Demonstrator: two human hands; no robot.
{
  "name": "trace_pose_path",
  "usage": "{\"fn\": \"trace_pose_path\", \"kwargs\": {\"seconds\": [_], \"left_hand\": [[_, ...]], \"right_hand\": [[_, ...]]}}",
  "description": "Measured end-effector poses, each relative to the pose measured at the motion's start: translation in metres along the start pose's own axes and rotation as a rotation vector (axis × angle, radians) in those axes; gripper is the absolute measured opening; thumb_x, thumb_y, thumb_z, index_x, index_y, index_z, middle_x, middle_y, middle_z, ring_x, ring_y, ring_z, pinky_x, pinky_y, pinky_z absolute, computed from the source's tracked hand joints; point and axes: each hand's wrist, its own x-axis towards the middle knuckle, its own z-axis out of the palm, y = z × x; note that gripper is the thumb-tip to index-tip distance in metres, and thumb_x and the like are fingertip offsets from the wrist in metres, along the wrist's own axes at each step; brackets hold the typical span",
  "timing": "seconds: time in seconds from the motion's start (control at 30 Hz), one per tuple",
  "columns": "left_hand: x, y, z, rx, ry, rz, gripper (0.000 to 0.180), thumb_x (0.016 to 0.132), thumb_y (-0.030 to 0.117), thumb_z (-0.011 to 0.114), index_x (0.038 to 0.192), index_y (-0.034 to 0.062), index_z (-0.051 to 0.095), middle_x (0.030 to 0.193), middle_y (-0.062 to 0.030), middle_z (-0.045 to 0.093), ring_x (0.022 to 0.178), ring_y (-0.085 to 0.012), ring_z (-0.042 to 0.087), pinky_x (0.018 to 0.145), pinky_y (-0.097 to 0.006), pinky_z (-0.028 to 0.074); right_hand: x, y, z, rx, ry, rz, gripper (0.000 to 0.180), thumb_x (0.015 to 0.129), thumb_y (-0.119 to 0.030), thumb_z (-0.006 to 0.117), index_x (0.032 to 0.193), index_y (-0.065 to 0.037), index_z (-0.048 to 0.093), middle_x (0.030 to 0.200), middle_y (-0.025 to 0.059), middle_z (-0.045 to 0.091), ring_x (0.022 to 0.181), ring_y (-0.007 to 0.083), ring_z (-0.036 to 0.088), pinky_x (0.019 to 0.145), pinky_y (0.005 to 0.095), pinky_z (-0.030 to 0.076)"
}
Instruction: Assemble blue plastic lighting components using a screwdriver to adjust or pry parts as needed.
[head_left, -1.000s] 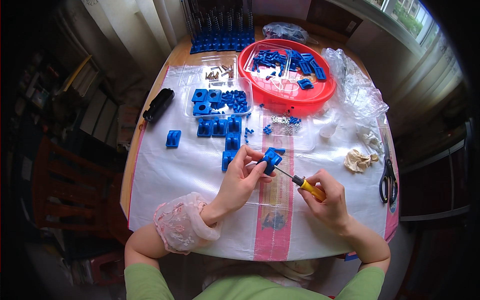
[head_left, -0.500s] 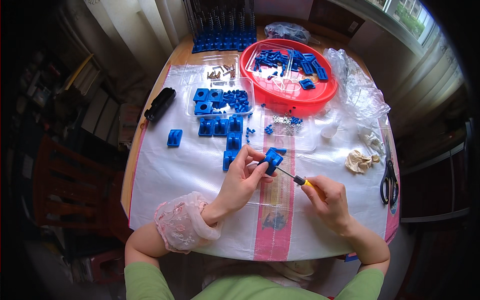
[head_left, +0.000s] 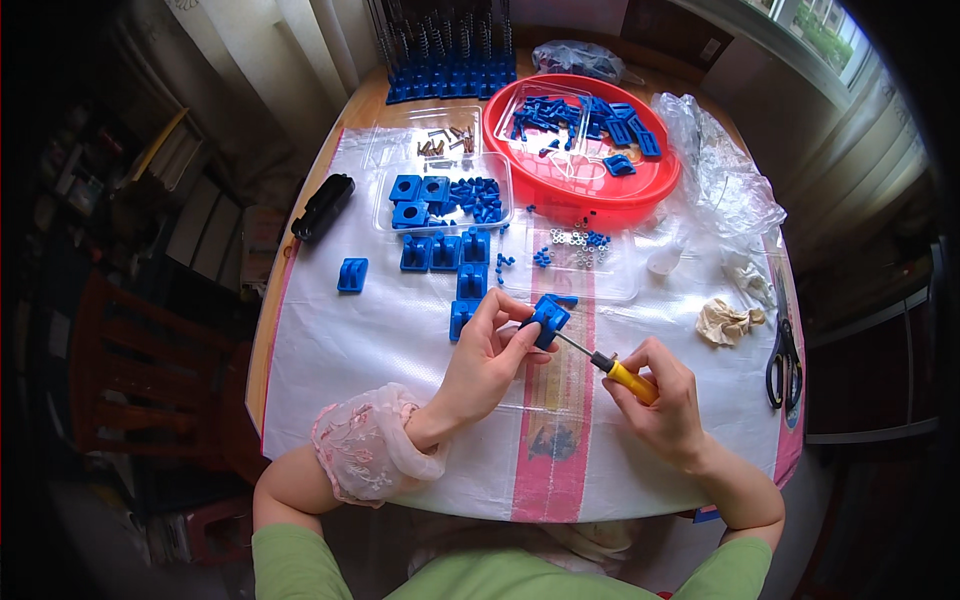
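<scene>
While L hand [head_left: 487, 358] pinches blue pc [head_left: 549, 316], R hand [head_left: 660, 400] grips screwdriver [head_left: 630, 380], wht-covered tbl [head_left: 350, 345], curtains [head_left: 255, 55]

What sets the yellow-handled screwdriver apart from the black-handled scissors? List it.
The yellow-handled screwdriver is held in the right hand; the black-handled scissors lie near the right edge of the table cover. The screwdriver has one straight grip, the scissors looped handles. The screwdriver slants toward the blue plastic part; the scissors point away from the person. Both are hand tools with some black.
</scene>
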Motion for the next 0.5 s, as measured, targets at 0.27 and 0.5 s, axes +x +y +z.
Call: {"fn": "trace_pose_path", "kwargs": {"seconds": [0.27, 0.5], "left_hand": [[-0.0005, -0.0007, -0.0011, 0.014, -0.005, 0.004, 0.013, 0.103, 0.005, 0.054, 0.113, 0.0034, 0.045, 0.111, -0.0128, 0.063, 0.099, -0.0180, 0.071, 0.083, -0.028, 0.062], [-0.0002, -0.0011, -0.0012, 0.026, -0.005, 0.012, 0.012, 0.104, 0.004, 0.054, 0.112, 0.0048, 0.045, 0.111, -0.0127, 0.065, 0.099, -0.0181, 0.070, 0.082, -0.029, 0.062]], "right_hand": [[0.0016, -0.0083, -0.0042, -0.094, -0.007, 0.001, 0.019, 0.085, -0.012, 0.080, 0.085, -0.001, 0.064, 0.075, 0.0128, 0.065, 0.061, 0.0268, 0.065, 0.053, 0.0346, 0.048], [0.0001, -0.0024, -0.0032, -0.113, -0.024, 0.053, 0.015, 0.088, -0.014, 0.076, 0.095, -0.002, 0.070, 0.074, 0.0113, 0.067, 0.055, 0.0244, 0.063, 0.052, 0.0342, 0.047]]}}
